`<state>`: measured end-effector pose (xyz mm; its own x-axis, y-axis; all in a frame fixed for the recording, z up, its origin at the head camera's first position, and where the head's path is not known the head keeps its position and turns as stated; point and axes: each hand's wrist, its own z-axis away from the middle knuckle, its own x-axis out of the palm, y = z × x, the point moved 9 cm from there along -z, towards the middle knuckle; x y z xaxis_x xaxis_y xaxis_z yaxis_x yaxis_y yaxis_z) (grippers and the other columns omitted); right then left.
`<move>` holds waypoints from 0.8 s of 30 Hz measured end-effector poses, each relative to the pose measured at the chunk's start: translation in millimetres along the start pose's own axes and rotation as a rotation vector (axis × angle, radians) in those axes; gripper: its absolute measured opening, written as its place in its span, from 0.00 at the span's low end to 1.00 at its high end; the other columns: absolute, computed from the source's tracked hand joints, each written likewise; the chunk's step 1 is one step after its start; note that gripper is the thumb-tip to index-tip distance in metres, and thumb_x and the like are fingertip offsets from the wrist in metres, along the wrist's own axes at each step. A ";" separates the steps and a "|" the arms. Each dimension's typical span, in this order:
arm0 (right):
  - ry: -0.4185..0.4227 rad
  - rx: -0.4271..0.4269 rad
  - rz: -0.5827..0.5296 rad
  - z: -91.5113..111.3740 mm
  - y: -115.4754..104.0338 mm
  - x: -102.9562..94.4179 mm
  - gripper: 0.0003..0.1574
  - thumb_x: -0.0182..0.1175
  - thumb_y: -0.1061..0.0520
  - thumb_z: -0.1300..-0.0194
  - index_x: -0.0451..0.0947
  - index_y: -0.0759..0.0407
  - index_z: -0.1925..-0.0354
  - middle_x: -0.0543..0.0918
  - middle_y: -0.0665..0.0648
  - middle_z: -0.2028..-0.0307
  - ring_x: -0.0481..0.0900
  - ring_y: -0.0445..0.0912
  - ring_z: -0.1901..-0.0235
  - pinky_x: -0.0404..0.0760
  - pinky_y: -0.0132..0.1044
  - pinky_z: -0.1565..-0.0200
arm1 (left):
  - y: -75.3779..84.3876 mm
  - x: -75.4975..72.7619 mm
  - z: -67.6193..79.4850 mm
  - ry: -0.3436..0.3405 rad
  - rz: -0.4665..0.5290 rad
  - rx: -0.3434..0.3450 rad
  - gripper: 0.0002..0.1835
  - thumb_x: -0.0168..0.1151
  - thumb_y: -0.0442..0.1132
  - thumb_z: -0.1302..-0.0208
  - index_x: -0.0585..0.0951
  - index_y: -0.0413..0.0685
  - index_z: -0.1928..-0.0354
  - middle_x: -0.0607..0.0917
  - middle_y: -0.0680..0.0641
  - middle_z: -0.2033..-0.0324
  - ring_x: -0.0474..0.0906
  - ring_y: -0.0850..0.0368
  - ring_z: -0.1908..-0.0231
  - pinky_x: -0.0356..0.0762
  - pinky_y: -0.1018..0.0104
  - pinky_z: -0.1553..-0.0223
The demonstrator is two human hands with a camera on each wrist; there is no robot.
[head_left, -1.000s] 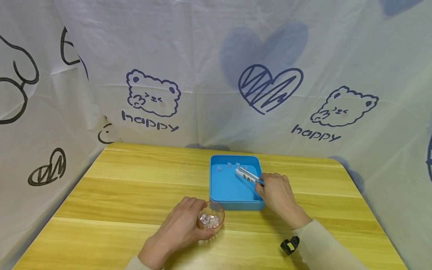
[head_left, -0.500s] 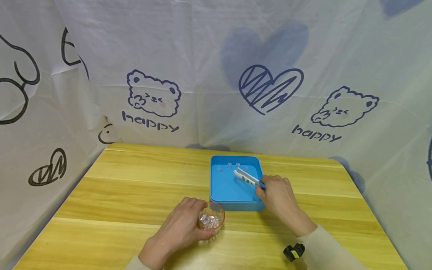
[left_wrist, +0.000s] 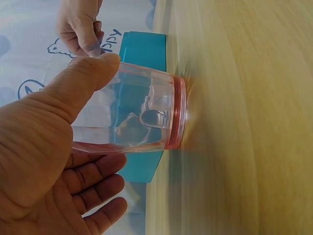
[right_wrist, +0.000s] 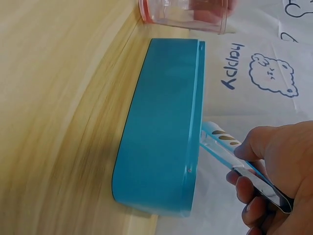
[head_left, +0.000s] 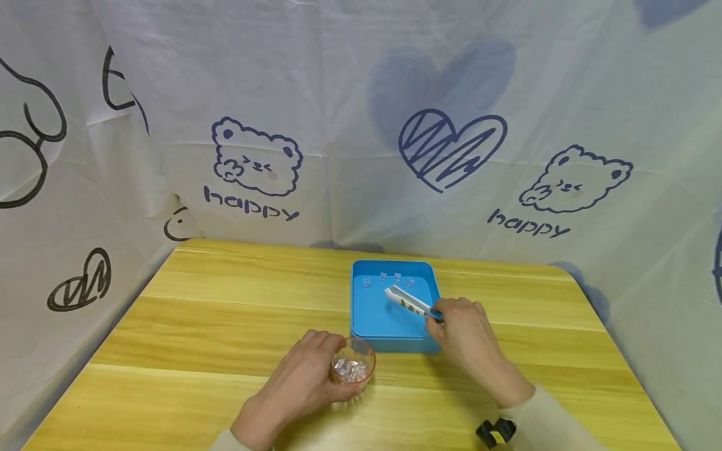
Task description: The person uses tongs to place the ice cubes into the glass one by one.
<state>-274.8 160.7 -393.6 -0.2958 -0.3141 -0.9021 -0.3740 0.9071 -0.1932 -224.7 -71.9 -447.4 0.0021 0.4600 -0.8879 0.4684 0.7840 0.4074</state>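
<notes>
My left hand [head_left: 299,379] grips a clear cup [head_left: 365,349] with a red rim, thumb on one side and fingers on the other. In the left wrist view the cup [left_wrist: 132,105] stands upright on the table, clear pieces like ice cubes [left_wrist: 151,117] at its bottom. My right hand [head_left: 468,332] pinches a pair of tongs [head_left: 408,302] with white, patterned arms and a metal bend. Their tips lie over the middle of a square blue tray [head_left: 395,344]. Several small clear cubes [head_left: 397,276] sit along the tray's far side, apart from the tips.
A wood-grain table [head_left: 225,300] carries everything, with bare surface left and right of the tray. The cup stands close to the tray's front left corner. A white printed cloth [head_left: 338,125] hangs behind the table. A black wrist device [head_left: 496,432] is near the right sleeve.
The tongs have drawn back from the far right cube, to the left and toward me, leaving it in plain sight. My right forearm has shifted slightly nearer. My left hand and the cup stay put.
</notes>
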 end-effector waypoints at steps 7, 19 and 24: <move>0.007 -0.009 -0.018 4.5 -5.2 -3.1 0.06 0.71 0.59 0.37 0.83 0.57 0.69 0.80 0.49 0.77 0.69 0.44 0.75 0.67 0.38 0.68 | -1.3 1.4 0.3 -0.012 0.009 -0.012 0.40 0.81 0.63 0.49 0.82 0.45 0.41 0.86 0.50 0.50 0.78 0.55 0.48 0.82 0.52 0.42; 0.040 -0.134 -0.094 18.0 -23.6 -12.7 0.06 0.74 0.58 0.37 0.85 0.56 0.67 0.83 0.47 0.73 0.69 0.39 0.73 0.71 0.31 0.70 | -1.2 0.7 0.5 -0.006 0.007 -0.013 0.40 0.81 0.63 0.50 0.82 0.45 0.42 0.86 0.51 0.50 0.77 0.55 0.48 0.83 0.52 0.43; 0.046 -0.199 -0.118 25.0 -35.1 -18.2 0.07 0.75 0.57 0.37 0.85 0.55 0.65 0.85 0.47 0.69 0.70 0.39 0.70 0.72 0.28 0.71 | -1.1 0.4 0.7 0.000 0.012 -0.009 0.40 0.81 0.63 0.50 0.82 0.45 0.42 0.86 0.51 0.50 0.78 0.55 0.48 0.83 0.52 0.43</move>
<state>-234.3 141.6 -380.0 -0.2776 -0.4308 -0.8587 -0.5726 0.7919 -0.2121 -224.6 -72.9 -448.4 0.0080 0.4691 -0.8831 0.4603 0.7823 0.4197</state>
